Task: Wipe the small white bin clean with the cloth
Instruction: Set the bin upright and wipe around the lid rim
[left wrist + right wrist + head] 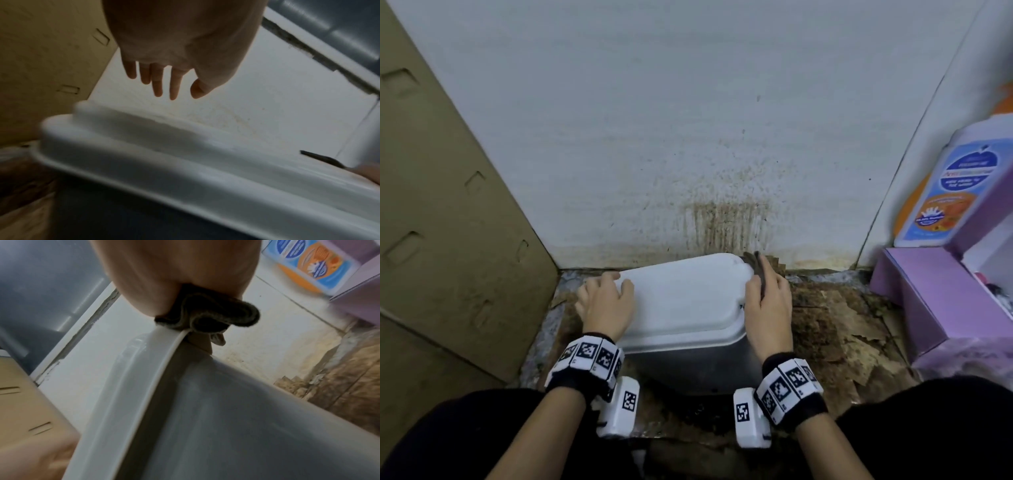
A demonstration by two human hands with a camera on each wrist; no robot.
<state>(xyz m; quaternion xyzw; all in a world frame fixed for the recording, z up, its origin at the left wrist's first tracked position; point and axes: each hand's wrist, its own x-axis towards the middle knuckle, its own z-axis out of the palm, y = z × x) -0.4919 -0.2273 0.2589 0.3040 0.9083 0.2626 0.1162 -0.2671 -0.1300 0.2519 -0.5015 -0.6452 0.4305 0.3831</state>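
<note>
Mid-wipe on small white bin (pixel 681 301), sitting on the floor against the stained wall (pixel 688 120). Right hand (pixel 767 308) pinching dark cloth (pixel 207 314) over the lid's right rim edge. Left hand (pixel 606 305), fingers loosely spread, steadying the left side. Lid top looking clean; grey sides probably still to do. Tight either side: cardboard (pixel 448 205) left, purple box (pixel 935 298) right

no legible text on bottle (pixel 959 185) label
</note>
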